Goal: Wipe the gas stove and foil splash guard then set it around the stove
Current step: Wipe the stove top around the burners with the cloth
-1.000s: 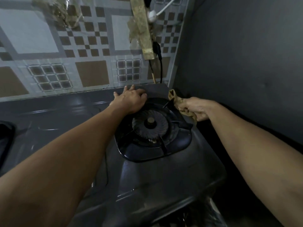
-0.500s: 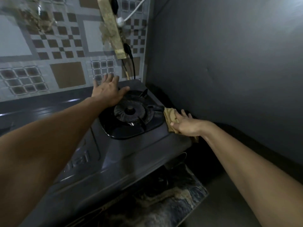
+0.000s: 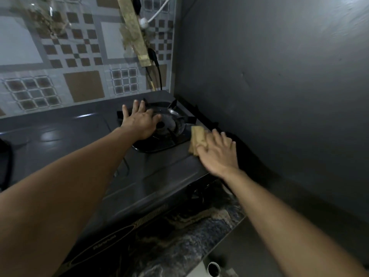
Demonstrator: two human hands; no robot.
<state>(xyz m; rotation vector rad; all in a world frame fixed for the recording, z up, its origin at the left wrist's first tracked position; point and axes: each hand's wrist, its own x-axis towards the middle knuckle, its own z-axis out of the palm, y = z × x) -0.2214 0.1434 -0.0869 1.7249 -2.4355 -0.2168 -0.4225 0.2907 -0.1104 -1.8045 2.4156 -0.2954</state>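
Right hand [image 3: 217,154], grip released, is pressing the cloth [image 3: 196,139] flat beside the burner [image 3: 169,122]; left hand [image 3: 140,121], open, is bracing there and risking snagging a prong

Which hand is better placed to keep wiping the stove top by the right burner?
Right. The right hand already presses the tan cloth flat on the stove beside the burner. The left hand holds no cloth and rests spread over the burner grate, probably steadying.

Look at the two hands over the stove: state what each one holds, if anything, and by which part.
The right hand presses a folded tan cloth flat on the stove, fingers over its near end. The left hand holds nothing; it rests open on the burner grate.
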